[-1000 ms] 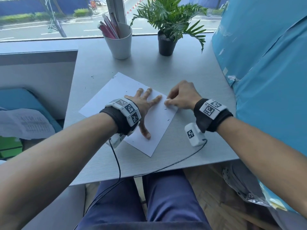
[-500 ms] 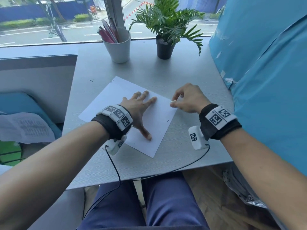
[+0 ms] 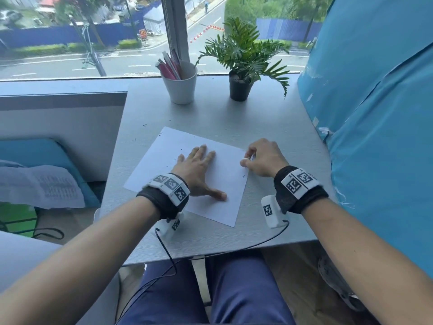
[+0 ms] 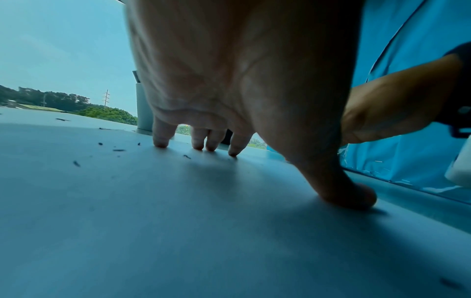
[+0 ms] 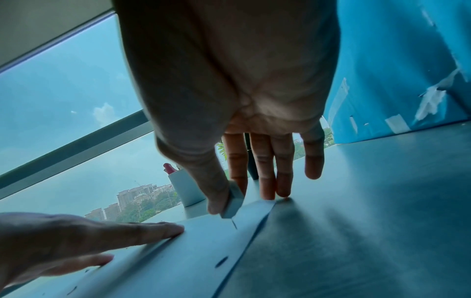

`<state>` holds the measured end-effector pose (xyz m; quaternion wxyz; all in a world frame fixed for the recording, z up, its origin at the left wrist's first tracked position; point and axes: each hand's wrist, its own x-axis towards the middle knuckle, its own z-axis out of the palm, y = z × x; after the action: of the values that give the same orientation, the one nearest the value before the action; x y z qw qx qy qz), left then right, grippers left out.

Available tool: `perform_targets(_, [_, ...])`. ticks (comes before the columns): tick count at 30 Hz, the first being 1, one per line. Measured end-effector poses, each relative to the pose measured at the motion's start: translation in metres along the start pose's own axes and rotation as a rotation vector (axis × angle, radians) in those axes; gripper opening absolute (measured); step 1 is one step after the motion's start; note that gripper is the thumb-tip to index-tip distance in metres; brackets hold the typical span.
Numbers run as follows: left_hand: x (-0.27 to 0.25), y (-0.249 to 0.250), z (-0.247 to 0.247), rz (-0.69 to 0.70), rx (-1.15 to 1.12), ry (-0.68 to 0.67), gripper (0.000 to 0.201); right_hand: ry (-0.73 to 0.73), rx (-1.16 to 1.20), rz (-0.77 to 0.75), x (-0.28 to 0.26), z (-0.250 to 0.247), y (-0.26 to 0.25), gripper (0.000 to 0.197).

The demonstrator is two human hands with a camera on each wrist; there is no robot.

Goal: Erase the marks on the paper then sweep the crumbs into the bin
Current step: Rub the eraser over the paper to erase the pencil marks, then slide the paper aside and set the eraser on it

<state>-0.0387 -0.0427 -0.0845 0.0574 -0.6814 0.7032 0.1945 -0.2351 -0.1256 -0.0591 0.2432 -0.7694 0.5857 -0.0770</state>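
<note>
A white paper lies skewed on the grey table. My left hand presses flat on it, fingers straight and thumb spread; the left wrist view shows the fingertips touching the sheet. At the sheet's right edge my right hand pinches a small white eraser between thumb and forefinger. In the right wrist view the eraser touches the paper near its edge. Dark crumbs dot the paper and the table; several crumbs show by my left fingers.
A white cup of pens and a potted plant stand at the table's far side. Blue sheeting rises along the right. Wrist cables trail over the near edge. A green object sits on the floor at left.
My right hand with the eraser has shifted slightly right, from on the sheet to its right edge. My left hand stays flat on the paper. The head view has tilted upward.
</note>
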Motion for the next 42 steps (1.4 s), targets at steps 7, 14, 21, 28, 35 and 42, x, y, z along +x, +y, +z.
perform_targets(7, [-0.002,0.008,0.003,-0.016,0.029,0.026,0.139,0.099,0.197,0.060,0.003,-0.009,-0.002,0.018])
perform_targets(14, [-0.003,0.012,0.008,-0.028,0.056,0.052,0.137,-0.081,0.463,0.122,0.005,-0.008,-0.004,0.024])
perform_targets(21, [0.001,0.018,0.007,-0.091,0.051,0.069,0.126,-0.035,0.855,0.212,0.000,-0.007,-0.008,0.017])
perform_targets(28, [0.006,0.018,-0.007,-0.075,-0.056,0.064,0.129,0.119,0.625,0.112,-0.007,-0.004,-0.009,0.012])
perform_targets(35, [0.001,-0.017,-0.056,0.025,-0.158,0.224,0.129,0.462,0.268,-0.352,-0.023,-0.060,-0.044,0.023])
perform_targets(42, [-0.029,-0.055,-0.084,-0.016,-0.311,0.544,0.124,0.645,0.190,-0.671,-0.043,-0.086,-0.065,0.021])
